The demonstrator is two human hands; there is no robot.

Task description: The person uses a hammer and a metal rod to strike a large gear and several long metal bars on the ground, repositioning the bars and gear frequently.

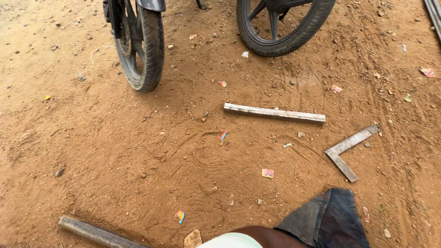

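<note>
Reddish dirt ground (115, 151), marked with tyre tracks, carries two motorcycle wheels (142, 50) at the top. A straight metal bar (274, 113) lies flat near the middle, an L-shaped metal piece (347, 151) to its right. A dark pipe (94, 232) lies at lower left. Small wrapper scraps (268, 173) and pebbles are scattered about.

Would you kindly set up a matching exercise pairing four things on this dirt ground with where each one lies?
Things:
1. straight metal bar
2. L-shaped metal piece
3. round pipe
4. left motorcycle wheel

Places:
A. bottom left corner
B. top left
C. middle of the picture
D. right, beyond the dark trouser leg

Pairs: 1-C, 2-D, 3-A, 4-B

No hand is in view.
</note>
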